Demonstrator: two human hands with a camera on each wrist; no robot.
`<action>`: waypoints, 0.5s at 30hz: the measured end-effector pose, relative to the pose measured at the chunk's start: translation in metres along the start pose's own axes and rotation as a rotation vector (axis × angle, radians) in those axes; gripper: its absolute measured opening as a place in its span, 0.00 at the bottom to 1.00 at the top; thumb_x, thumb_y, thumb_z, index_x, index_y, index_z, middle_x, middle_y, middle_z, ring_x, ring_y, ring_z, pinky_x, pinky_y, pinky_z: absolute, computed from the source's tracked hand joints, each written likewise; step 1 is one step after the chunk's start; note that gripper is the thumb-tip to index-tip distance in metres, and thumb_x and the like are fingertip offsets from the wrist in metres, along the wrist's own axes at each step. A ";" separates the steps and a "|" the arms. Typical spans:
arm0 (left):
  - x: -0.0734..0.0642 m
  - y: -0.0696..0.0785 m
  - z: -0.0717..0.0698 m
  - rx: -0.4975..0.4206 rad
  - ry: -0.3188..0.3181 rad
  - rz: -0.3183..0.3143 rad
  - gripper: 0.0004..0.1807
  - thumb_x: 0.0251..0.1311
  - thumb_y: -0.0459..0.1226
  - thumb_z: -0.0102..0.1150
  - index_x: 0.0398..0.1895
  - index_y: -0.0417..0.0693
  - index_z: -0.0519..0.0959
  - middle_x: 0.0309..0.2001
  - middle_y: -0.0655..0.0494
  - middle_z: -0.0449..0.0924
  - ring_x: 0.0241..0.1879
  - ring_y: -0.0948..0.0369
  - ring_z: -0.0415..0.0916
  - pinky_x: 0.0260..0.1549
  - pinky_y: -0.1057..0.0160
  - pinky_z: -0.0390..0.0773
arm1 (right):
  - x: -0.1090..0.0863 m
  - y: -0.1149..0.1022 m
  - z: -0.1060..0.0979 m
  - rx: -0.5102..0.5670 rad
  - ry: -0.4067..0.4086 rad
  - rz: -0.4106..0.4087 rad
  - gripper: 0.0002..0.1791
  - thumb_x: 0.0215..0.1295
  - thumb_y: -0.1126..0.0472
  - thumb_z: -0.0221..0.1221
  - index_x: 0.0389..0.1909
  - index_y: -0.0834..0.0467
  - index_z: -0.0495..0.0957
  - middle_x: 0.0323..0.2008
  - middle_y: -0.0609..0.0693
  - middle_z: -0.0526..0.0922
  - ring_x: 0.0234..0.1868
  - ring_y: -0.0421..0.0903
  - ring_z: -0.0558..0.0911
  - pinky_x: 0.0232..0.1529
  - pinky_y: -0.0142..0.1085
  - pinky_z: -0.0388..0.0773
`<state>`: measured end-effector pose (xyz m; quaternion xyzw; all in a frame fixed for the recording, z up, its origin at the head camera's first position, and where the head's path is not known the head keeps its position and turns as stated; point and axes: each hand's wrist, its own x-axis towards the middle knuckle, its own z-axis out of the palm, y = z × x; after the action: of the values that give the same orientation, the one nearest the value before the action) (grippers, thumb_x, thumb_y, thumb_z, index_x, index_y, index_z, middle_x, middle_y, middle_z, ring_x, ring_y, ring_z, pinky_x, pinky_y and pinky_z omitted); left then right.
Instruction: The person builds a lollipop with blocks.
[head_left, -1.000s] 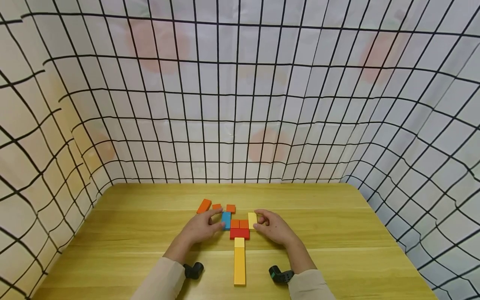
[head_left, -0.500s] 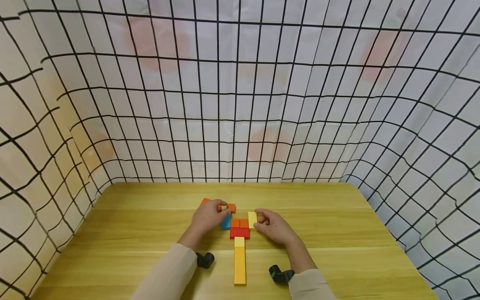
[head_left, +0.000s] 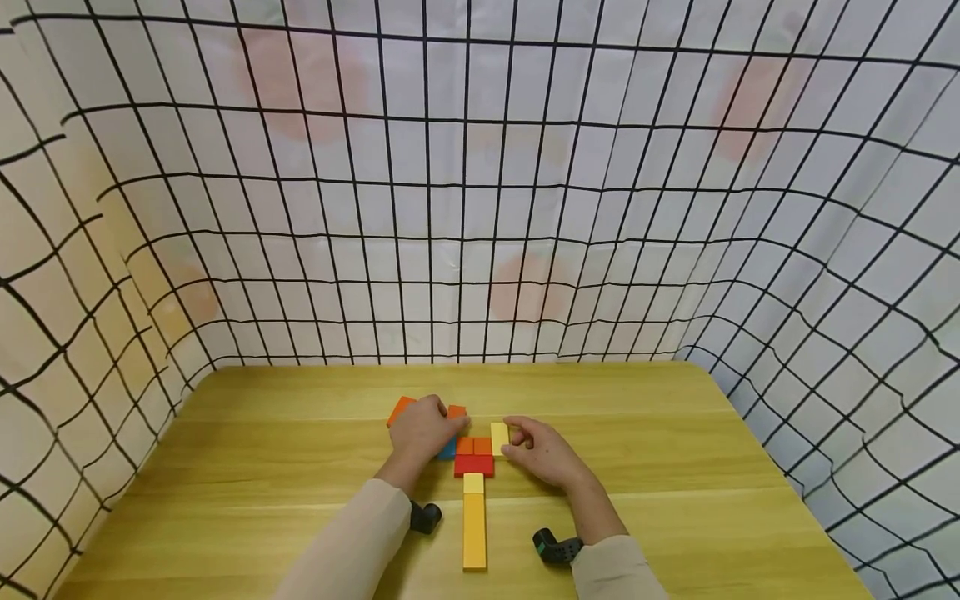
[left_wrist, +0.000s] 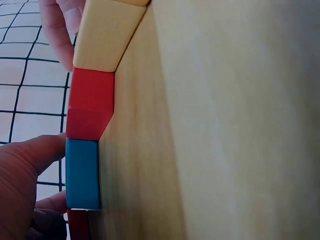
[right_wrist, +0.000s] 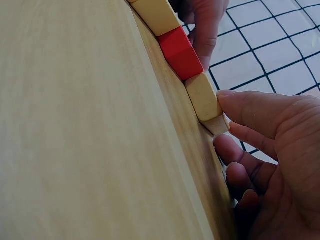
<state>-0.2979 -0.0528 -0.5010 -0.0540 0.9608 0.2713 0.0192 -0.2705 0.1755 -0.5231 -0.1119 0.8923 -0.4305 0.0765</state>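
My left hand reaches over a blue block. Its thumb and bent fingers are beside a small orange block; whether they grip it is hidden. My right hand holds a pale yellow block at its right side between thumb and index finger, while the block lies on the table. Two small orange blocks sit between the blue and pale yellow blocks. Against them lies a red block, then a small light yellow block and a long yellow block, forming a stem.
A longer orange block lies slanted beyond the left hand, partly covered by it. The wooden table extends around the blocks. A black-lined grid cloth stands behind and at both sides.
My left hand has moved from the left side of the blue block up and right, toward the small orange block. The right hand stays at the pale yellow block. The view shifted slightly.
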 end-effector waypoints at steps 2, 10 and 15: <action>0.000 0.001 -0.001 0.000 0.005 0.001 0.24 0.53 0.62 0.68 0.33 0.52 0.83 0.31 0.58 0.83 0.27 0.61 0.76 0.22 0.61 0.71 | 0.000 0.000 0.000 -0.001 0.001 -0.008 0.27 0.68 0.56 0.66 0.67 0.56 0.75 0.41 0.47 0.80 0.37 0.44 0.73 0.43 0.38 0.71; 0.003 0.001 -0.001 -0.026 0.002 -0.004 0.22 0.55 0.60 0.68 0.37 0.53 0.85 0.34 0.59 0.86 0.27 0.62 0.77 0.23 0.62 0.72 | 0.001 0.000 0.001 0.003 0.008 0.004 0.27 0.68 0.56 0.66 0.67 0.55 0.76 0.40 0.47 0.79 0.37 0.44 0.73 0.43 0.39 0.71; 0.005 0.000 -0.002 -0.061 -0.004 0.011 0.23 0.55 0.61 0.68 0.43 0.57 0.85 0.30 0.61 0.84 0.26 0.62 0.75 0.22 0.62 0.71 | 0.001 -0.001 0.001 0.011 0.013 0.009 0.27 0.68 0.56 0.66 0.66 0.55 0.76 0.40 0.47 0.79 0.37 0.43 0.73 0.43 0.39 0.72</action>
<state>-0.3031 -0.0539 -0.4997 -0.0489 0.9522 0.3009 0.0180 -0.2714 0.1737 -0.5226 -0.1045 0.8909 -0.4360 0.0732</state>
